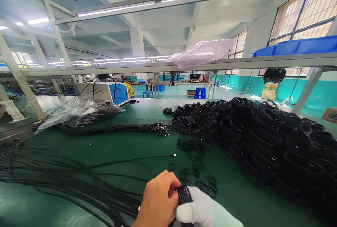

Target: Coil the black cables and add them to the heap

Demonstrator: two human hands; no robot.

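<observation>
My bare left hand (pixel 157 201) is closed around a coil of black cable (pixel 184 194) at the bottom middle. My right hand (pixel 200 210), in a white glove, grips the same coil from the right. Small black rubber rings (pixel 196 175) lie scattered on the green table (pixel 126 149) just beyond the hands. One loose cable with a white tip (pixel 174 155) stretches across the table ahead.
A big heap of coiled black cables (pixel 263 135) fills the right side. Loose straight cables (pixel 52 178) spread at left, another bundle (pixel 118 128) lies further back by plastic bags (pixel 79 111). A white and blue machine (pixel 107 92) stands behind. A blue bin (pixel 297 46) rests on the overhead shelf.
</observation>
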